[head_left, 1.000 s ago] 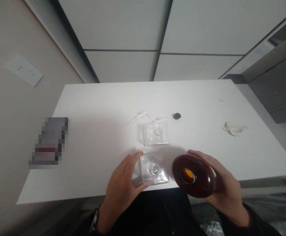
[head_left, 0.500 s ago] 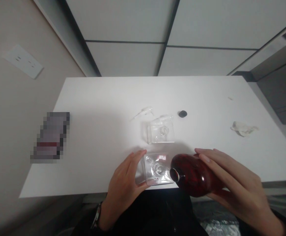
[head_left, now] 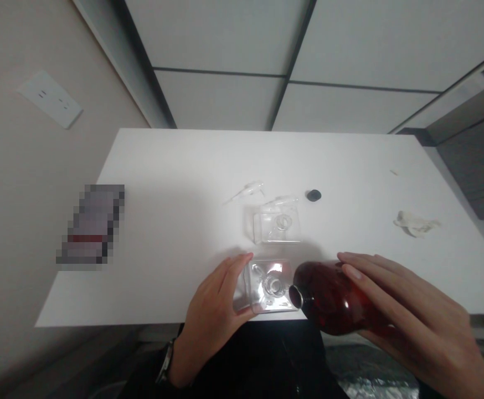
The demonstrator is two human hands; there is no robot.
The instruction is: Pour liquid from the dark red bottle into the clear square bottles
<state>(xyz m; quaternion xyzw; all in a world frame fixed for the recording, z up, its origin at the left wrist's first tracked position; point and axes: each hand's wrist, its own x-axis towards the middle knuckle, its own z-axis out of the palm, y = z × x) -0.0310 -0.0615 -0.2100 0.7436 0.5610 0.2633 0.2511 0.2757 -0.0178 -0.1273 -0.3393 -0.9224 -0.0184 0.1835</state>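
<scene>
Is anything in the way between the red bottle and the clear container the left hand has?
Nothing visible. The red bottle, tipped in the right hand, has its mouth by the edge of the clear container in the left hand. The other container lies beyond, not between them.

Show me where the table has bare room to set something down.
The table is bare between the pixelated object and left hand, and between the dark disc and crumpled white item. Near the front middle it is crowded: front clear container in the left hand, reddish bottle in the right hand, rear clear container beyond.
</scene>
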